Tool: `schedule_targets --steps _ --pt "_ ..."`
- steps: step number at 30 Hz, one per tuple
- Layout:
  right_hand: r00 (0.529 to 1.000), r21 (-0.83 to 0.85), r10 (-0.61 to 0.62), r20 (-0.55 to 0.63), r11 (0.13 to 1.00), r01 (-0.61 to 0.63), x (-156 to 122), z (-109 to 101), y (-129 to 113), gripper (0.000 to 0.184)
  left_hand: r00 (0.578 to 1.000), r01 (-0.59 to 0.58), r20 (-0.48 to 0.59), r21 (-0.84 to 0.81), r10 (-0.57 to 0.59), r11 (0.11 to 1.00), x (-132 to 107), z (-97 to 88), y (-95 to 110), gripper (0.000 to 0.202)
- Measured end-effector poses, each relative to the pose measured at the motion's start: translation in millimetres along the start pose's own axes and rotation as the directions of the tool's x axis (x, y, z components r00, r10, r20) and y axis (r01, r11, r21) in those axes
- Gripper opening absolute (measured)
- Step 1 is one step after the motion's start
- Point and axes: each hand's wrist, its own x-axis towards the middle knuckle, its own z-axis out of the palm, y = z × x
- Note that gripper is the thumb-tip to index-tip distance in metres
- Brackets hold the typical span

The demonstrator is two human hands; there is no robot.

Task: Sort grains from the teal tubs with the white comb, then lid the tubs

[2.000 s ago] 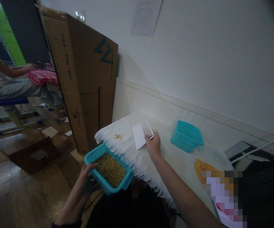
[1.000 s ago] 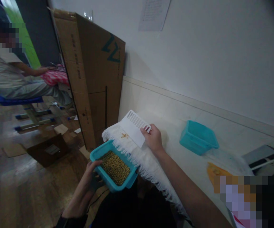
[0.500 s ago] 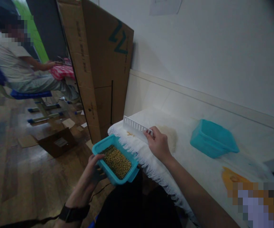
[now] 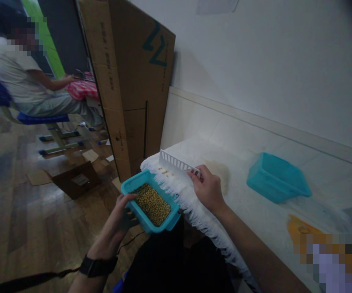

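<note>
My left hand [image 4: 121,217] grips a teal plastic tub [image 4: 137,184] full of yellowish beans [image 4: 152,204], held just below the fringed edge of a white cloth [image 4: 194,211]. My right hand [image 4: 208,188] pinches a white slotted plastic scraper [image 4: 176,162] that stands on edge on the cloth. A few loose beans [image 4: 166,172] lie on the cloth between the scraper and the tub.
A second teal tub [image 4: 275,178] sits farther right on the cloth. A tall cardboard box [image 4: 133,81] stands left of the table against the wall. Another person [image 4: 20,81] sits on a blue bench at the far left. Cardboard pieces lie on the wooden floor.
My right hand tipped the scraper from flat in the air down onto its edge on the cloth behind the loose beans. The tub stayed under the cloth's edge.
</note>
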Motion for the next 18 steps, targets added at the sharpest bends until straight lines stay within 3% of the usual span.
schedule_targets --steps 8,18 --pt "0.992 -0.049 0.032 -0.12 0.998 -0.038 -23.6 -27.8 -4.0 0.027 1.0 -0.001 -0.03 -0.015 0.0 1.0 -14.6 11.2 3.7 0.072" --pt "0.992 -0.038 0.042 -0.119 0.998 -0.047 -26.6 -31.6 -9.6 0.029 1.0 -0.012 -0.021 -0.005 0.012 1.0 -14.0 11.2 2.3 0.073"
